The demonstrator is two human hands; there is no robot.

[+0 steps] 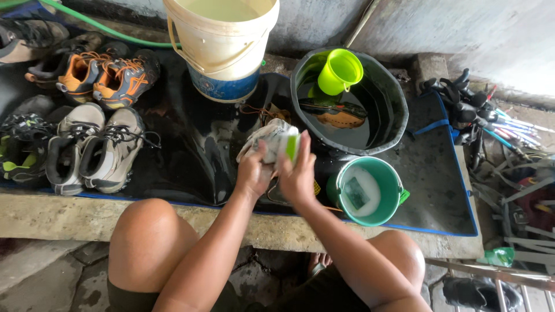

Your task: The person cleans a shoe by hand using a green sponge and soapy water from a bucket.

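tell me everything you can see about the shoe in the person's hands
The shoe is pale, whitish-grey, and looks wet and soapy. It is held above the dark wet mat, tilted, gripped by the left hand from below. The right hand presses a green-and-white brush against its side. Laces and sole are too blurred to make out.

Left hand point(252, 173) grips a pale wet shoe point(267, 138), right hand point(299, 173) presses a green-backed brush point(292, 145) on it. Small teal plastic bucket point(370, 190) just right, on black wet surface point(191, 156).
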